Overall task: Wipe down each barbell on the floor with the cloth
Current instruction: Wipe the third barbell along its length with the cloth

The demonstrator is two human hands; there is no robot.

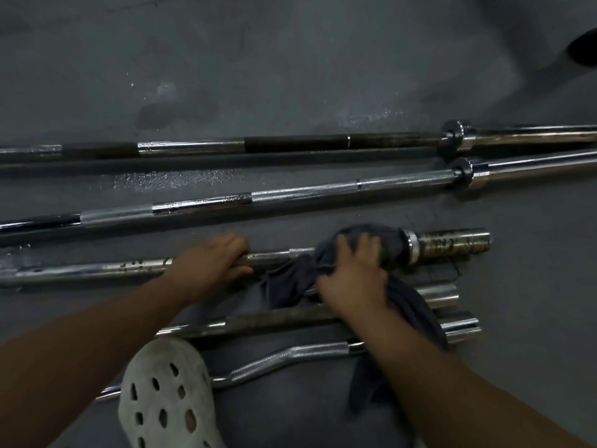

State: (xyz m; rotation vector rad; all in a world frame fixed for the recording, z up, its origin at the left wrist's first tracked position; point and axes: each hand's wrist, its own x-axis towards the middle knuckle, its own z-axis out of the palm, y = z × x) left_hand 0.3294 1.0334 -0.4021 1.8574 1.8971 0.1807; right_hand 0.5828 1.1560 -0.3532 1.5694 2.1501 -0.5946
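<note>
Our left hand [210,258] grips the bar [97,270] to steady it; our right hand [352,270] clutches the cloth [391,239], wrapped over the bar near the left. We should squeeze firmly, twist, and run on to the collar [412,246].

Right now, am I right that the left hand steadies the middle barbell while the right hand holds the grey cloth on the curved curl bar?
Not quite. The head view shows the right hand holding the grey cloth on the same middle barbell that the left hand steadies, near its collar, not on the curl bar.
</note>
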